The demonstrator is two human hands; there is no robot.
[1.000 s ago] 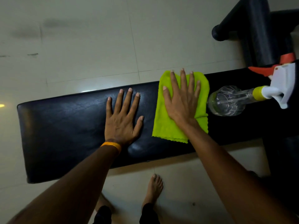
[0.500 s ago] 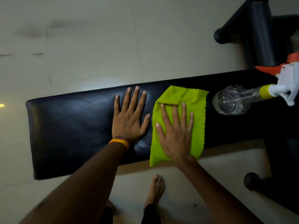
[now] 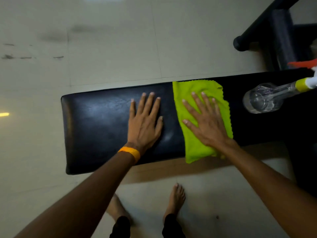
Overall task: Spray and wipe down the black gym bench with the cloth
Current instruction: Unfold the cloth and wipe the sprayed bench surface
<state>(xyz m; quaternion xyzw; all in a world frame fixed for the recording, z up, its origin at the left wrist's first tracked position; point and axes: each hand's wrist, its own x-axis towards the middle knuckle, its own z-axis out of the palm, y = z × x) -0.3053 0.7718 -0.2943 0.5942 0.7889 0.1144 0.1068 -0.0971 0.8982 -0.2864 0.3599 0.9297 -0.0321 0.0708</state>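
Note:
The black padded gym bench (image 3: 96, 124) runs left to right across the view. My left hand (image 3: 145, 122) lies flat on its pad with fingers spread, an orange band at the wrist. Just to the right, my right hand (image 3: 205, 122) presses flat on a lime-green cloth (image 3: 193, 148), which spans the pad from far edge to near edge and hangs slightly over the near side. A clear spray bottle (image 3: 264, 100) with a yellow collar lies on its side on the bench, right of the cloth.
Pale tiled floor (image 3: 111, 48) surrounds the bench. Black gym equipment frame (image 3: 277, 31) stands at the upper right, behind the bench. My bare feet (image 3: 176, 198) are on the floor just in front of the bench.
My right hand has slid the cloth back toward the far edge of the pad after pulling it to the near edge. The left hand has stayed flat on the bench.

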